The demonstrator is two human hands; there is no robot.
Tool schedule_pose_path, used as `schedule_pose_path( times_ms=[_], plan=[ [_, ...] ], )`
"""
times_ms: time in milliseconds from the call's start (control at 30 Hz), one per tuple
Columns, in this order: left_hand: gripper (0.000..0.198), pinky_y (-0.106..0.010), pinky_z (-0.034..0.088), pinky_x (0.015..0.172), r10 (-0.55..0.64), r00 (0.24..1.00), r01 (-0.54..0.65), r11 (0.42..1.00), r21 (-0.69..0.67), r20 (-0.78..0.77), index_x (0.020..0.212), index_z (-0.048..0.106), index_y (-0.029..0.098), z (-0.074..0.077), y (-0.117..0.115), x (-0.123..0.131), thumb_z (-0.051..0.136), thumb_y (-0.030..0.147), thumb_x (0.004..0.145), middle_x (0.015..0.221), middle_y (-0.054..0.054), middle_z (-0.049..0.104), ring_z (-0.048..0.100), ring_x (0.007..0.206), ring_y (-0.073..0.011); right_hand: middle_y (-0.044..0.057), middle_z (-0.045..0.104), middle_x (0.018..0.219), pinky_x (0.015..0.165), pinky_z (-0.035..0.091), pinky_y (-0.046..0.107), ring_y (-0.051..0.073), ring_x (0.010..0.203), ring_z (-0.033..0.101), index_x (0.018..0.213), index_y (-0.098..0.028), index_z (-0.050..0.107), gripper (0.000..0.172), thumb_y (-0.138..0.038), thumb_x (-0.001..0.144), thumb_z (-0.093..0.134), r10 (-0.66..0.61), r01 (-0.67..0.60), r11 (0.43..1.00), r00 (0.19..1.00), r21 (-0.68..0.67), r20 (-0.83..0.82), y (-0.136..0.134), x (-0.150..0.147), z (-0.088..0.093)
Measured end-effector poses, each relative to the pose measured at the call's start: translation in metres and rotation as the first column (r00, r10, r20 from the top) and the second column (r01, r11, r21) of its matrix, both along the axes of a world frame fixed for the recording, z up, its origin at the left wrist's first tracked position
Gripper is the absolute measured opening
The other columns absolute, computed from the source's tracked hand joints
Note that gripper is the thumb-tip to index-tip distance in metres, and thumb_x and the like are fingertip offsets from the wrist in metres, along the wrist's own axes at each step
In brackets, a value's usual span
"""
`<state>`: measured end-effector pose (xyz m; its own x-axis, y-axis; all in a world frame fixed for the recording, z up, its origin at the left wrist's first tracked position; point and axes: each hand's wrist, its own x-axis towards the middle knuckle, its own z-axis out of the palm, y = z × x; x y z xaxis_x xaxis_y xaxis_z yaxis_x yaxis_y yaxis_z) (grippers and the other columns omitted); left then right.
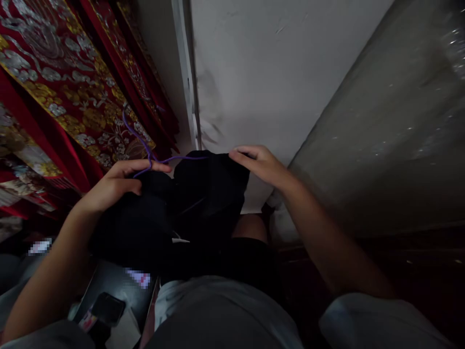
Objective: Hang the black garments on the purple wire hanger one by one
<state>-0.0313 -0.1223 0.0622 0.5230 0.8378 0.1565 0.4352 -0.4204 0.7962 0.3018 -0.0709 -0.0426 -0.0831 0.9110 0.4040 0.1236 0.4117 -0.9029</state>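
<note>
My left hand (125,182) is at the left end of a bunched black cloth (210,194), its index finger stretched out and its thumb bent. A thin purple cord (179,157) loops around that index finger. From there the cord runs right along the cloth's upper edge, and its other part trails up to the left. My right hand (259,162) pinches the upper right edge of the cloth between thumb and fingers. The cloth hangs over my lap, and its folds are too dark to make out. The other left fingers are partly hidden.
Red curtains (83,97) with gold and silver embroidery hang at the left. A pale panel (254,72) stands straight ahead, and a plastic-covered surface (392,145) is at the right. A dark phone-like object (108,309) lies on a black surface (105,278) at lower left.
</note>
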Motion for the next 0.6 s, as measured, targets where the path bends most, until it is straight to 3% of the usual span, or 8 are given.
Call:
schedule_pose_path(
  times_ms=[67, 167, 233, 333, 467, 533, 600],
  plan=[
    [0.046, -0.043, 0.064, 0.081, 0.026, 1.0, -0.026, 0.998, 0.055, -0.001, 0.114, 0.081, 0.025, -0.003, 0.007, -0.004, 0.062, 0.017, 0.072, 0.106, -0.008, 0.078, 0.075, 0.098, -0.0323, 0.003, 0.067, 0.072, 0.066, 0.058, 0.036, 0.023, 0.073, 0.068, 0.074, -0.023, 0.071, 0.048, -0.071, 0.073, 0.08, 0.077, -0.098, 0.981, 0.989, -0.165, -0.127, 0.009, 0.005, -0.007],
    [0.039, -0.044, 0.062, 0.094, 0.078, 0.995, -0.06, 0.96, 0.273, -0.057, 0.11, 0.077, 0.023, -0.01, 0.021, -0.005, 0.064, 0.022, 0.074, 0.109, -0.008, 0.076, 0.072, 0.108, -0.0327, 0.003, 0.067, 0.066, 0.061, 0.059, 0.038, 0.024, 0.069, 0.069, 0.07, -0.024, 0.068, 0.049, -0.069, 0.065, 0.086, -0.006, -0.067, 0.973, 0.951, -0.221, -0.311, 0.013, 0.011, -0.008],
    [0.041, -0.046, 0.059, 0.101, 0.146, 0.984, -0.087, 0.891, 0.446, -0.099, 0.12, 0.072, 0.021, -0.013, 0.033, -0.005, 0.067, 0.026, 0.079, 0.112, -0.009, 0.074, 0.071, 0.111, -0.0313, 0.004, 0.068, 0.067, 0.068, 0.063, 0.042, 0.028, 0.077, 0.073, 0.071, -0.023, 0.067, 0.047, -0.066, 0.069, 0.085, -0.08, 0.003, 0.981, 0.917, -0.195, -0.39, 0.016, 0.015, 0.0],
    [0.05, -0.048, 0.054, 0.106, 0.243, 0.967, -0.131, 0.742, 0.658, -0.081, 0.135, 0.062, 0.021, -0.017, 0.053, -0.003, 0.069, 0.031, 0.087, 0.123, -0.01, 0.069, 0.068, 0.115, -0.029, 0.006, 0.072, 0.075, 0.084, 0.064, 0.048, 0.03, 0.095, 0.075, 0.076, -0.022, 0.067, 0.045, -0.066, 0.077, 0.08, -0.134, 0.086, 0.989, 0.876, -0.123, -0.463, 0.031, 0.018, 0.016],
    [0.032, -0.049, 0.046, 0.112, 0.252, 0.962, -0.226, 0.514, 0.827, 0.106, 0.128, 0.065, 0.024, -0.032, 0.063, 0.012, 0.065, 0.032, 0.097, 0.133, -0.01, 0.061, 0.057, 0.129, -0.0283, 0.007, 0.075, 0.088, 0.092, 0.062, 0.048, 0.03, 0.11, 0.073, 0.086, -0.023, 0.069, 0.046, -0.068, 0.083, 0.074, -0.147, 0.138, 0.989, 0.881, -0.053, -0.45, 0.066, 0.004, 0.024],
    [0.023, -0.049, 0.046, 0.107, 0.197, 0.966, -0.24, 0.467, 0.851, 0.164, 0.121, 0.068, 0.026, -0.05, 0.058, 0.025, 0.061, 0.032, 0.101, 0.127, -0.01, 0.062, 0.059, 0.124, -0.027, 0.007, 0.076, 0.096, 0.092, 0.062, 0.047, 0.03, 0.115, 0.071, 0.091, -0.024, 0.069, 0.046, -0.07, 0.085, 0.07, -0.155, 0.164, 0.986, 0.88, -0.019, -0.449, 0.085, -0.004, 0.023],
    [0.021, -0.048, 0.048, 0.098, 0.142, 0.98, -0.188, 0.46, 0.868, 0.137, 0.118, 0.07, 0.027, -0.073, 0.051, 0.039, 0.058, 0.028, 0.101, 0.116, -0.009, 0.066, 0.063, 0.113, -0.0262, 0.008, 0.076, 0.106, 0.093, 0.062, 0.046, 0.029, 0.12, 0.069, 0.098, -0.026, 0.069, 0.049, -0.073, 0.088, 0.063, -0.173, 0.202, 0.979, 0.88, 0.018, -0.443, 0.099, -0.007, 0.022]
  ],
)
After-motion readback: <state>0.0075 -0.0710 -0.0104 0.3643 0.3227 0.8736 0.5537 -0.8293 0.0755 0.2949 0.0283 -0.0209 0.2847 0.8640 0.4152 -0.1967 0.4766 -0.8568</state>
